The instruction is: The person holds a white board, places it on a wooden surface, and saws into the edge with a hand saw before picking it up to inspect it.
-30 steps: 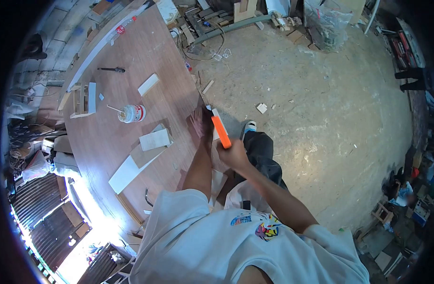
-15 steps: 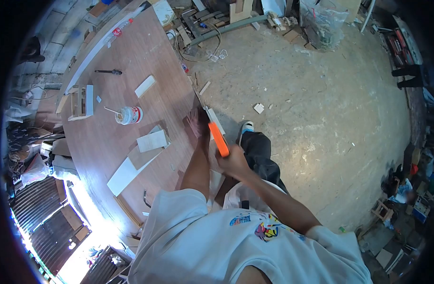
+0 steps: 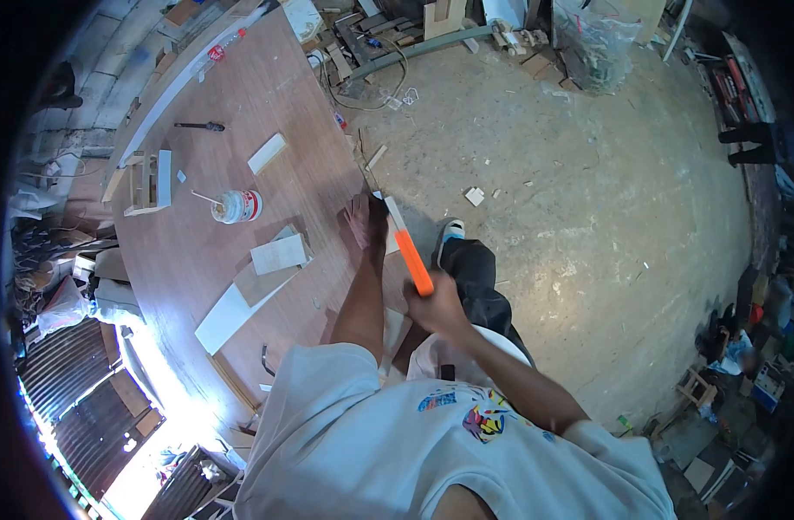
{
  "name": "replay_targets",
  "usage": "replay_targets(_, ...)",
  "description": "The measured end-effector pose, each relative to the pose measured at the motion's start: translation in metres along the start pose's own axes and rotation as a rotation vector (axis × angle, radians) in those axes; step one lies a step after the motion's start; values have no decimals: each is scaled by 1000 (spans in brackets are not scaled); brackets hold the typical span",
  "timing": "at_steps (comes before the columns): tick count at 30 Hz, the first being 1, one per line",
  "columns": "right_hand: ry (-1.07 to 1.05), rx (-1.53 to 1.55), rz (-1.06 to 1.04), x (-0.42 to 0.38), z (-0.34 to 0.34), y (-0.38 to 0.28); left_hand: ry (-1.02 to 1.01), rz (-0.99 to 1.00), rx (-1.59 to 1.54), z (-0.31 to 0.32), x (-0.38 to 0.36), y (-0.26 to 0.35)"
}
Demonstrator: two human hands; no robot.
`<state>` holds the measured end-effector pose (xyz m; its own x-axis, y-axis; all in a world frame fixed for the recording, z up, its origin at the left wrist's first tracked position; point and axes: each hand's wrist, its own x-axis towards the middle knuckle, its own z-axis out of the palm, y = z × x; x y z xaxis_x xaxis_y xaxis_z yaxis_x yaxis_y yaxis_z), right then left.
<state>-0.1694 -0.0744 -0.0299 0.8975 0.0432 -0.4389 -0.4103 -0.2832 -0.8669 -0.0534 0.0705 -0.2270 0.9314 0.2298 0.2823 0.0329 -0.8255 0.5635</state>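
Note:
My right hand (image 3: 438, 303) is closed around the lower end of a tool with a long orange handle (image 3: 414, 263). A pale narrow section (image 3: 392, 213) continues from the handle toward the table edge; its far end is small and dark, so I cannot make out the tool's kind. Beside that end, my left hand (image 3: 362, 223) presses on the table's right edge with its fingers apart. A pale wood piece (image 3: 392, 243) shows partly at the edge, behind the handle. On the table (image 3: 310, 191), a white block (image 3: 278, 256) and a long white board (image 3: 228, 321) lie left of my left forearm.
Farther left stands a jar (image 3: 237, 206) with a stick in it. A white strip (image 3: 267, 153), a dark tool (image 3: 200, 126) and a small wooden frame (image 3: 148, 183) are also on the table. Wood offcuts (image 3: 475, 197) lie on the floor; scrap wood (image 3: 362, 43) is piled beyond.
My right hand and the orange handle have shifted right and slightly toward my body, showing more of the pale section. My left hand stays at the table edge.

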Motion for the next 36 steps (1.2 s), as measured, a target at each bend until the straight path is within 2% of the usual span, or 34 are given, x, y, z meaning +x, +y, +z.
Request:
replay_targets(3, 149, -37, -220, 67, 32, 13, 43, -2, 21, -2, 0, 2)
replay_targets(6, 166, -41, -161, 55, 38, 4, 37, -10, 39, -1, -1, 2)
replay_targets(8, 52, 41, -97, 10, 15, -6, 50, -10, 36, -2, -1, 4)
replay_targets(10, 32, 145, -49, -38, -3, -11, 55, -16, 42, -3, 0, 5)
replay_targets(13, 29, 162, -44, -45, -6, -11, 52, -18, 55, -6, 1, 8)
replay_targets(15, 16, 0, 1, 2, 0, -11, 48, -15, 54, -7, 1, 13)
replay_targets(17, 116, -23, -188, 57, 23, 9, 52, -4, 61, -8, 10, 14)
replay_targets(20, 121, -33, -85, 77, 41, 4, 25, -5, 79, -13, 4, 11)
replay_targets(21, 162, -32, -145, 63, 38, -4, 17, -11, 79, -13, 2, 11)
replay_targets(25, -13, 129, 9, -35, -9, -20, -3, -21, 79, -9, 3, 12)
replay_targets(28, -1, 159, 55, -55, -20, -24, 12, 2, 66, -6, 1, 8)
replay_targets(29, 30, 179, -72, -45, -7, -8, 13, 7, 62, -6, 3, 9)
replay_targets(31, -22, -13, -28, 2, 4, -3, -160, -18, 196, -8, 3, 10)
replay_targets(33, 56, -43, -153, 60, 25, 20, -111, -4, 197, -7, 9, 10)
replay_targets(36, 101, -53, -95, 70, 29, -5, -19, 33, 208, -9, 7, 2)
